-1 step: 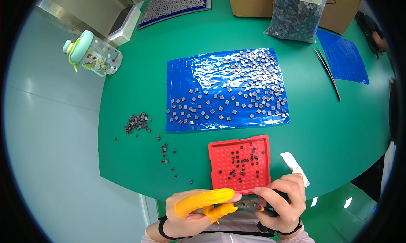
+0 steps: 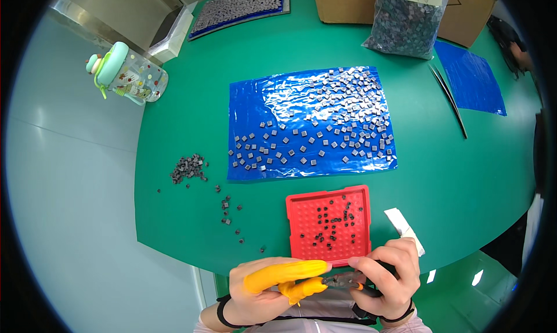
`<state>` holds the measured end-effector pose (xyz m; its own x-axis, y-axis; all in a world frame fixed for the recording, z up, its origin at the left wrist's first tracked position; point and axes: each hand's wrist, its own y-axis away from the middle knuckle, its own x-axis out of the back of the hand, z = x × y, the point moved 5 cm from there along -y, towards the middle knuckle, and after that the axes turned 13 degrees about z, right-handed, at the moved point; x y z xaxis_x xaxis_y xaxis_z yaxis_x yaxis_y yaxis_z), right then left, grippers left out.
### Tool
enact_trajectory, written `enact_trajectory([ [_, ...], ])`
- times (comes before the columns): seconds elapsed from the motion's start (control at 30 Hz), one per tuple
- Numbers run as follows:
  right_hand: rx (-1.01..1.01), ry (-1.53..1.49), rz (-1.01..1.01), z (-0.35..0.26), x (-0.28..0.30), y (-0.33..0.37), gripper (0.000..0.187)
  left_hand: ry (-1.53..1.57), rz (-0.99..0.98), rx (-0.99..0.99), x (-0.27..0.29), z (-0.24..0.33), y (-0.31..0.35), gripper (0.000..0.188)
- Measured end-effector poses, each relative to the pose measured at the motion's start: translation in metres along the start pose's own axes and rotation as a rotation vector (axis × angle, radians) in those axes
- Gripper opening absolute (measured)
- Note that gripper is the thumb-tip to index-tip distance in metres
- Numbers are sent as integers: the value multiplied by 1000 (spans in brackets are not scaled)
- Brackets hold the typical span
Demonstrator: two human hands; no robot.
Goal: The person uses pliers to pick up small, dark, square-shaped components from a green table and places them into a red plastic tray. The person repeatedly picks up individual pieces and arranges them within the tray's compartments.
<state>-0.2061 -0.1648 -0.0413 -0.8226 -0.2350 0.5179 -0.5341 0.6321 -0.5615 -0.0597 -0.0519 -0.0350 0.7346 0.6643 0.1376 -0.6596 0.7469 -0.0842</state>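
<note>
Green table spreads out all around the hands, with a shiny blue sheet well ahead of them. Red tray sits just past the fingers. Left hand has yellow covers on two digits, their tips held narrow by the nose of the pliers; can't tell if anything's pinched there, tbh. Right hand grips those pliers. Heap of dark pieces is ahead and left of the left hand. Tiniest stuff: grey squares strewn over the sheet, black bits dotting the tray.
</note>
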Motion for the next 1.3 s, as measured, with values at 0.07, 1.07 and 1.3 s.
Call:
enact_trajectory([
  [0.07, 9, 8, 11, 0, 1, 1, 52, -35, -91, -73, -2, -3, -7, 29],
  [1.07, 12, -45, 54, 2, 1, 4, 53, 390, -68, 94, -12, -6, -2, 22],
  [1.3, -15, -111, 40, 4, 0, 4, 51, 169, -103, -16, -5, -6, -9, 23],
])
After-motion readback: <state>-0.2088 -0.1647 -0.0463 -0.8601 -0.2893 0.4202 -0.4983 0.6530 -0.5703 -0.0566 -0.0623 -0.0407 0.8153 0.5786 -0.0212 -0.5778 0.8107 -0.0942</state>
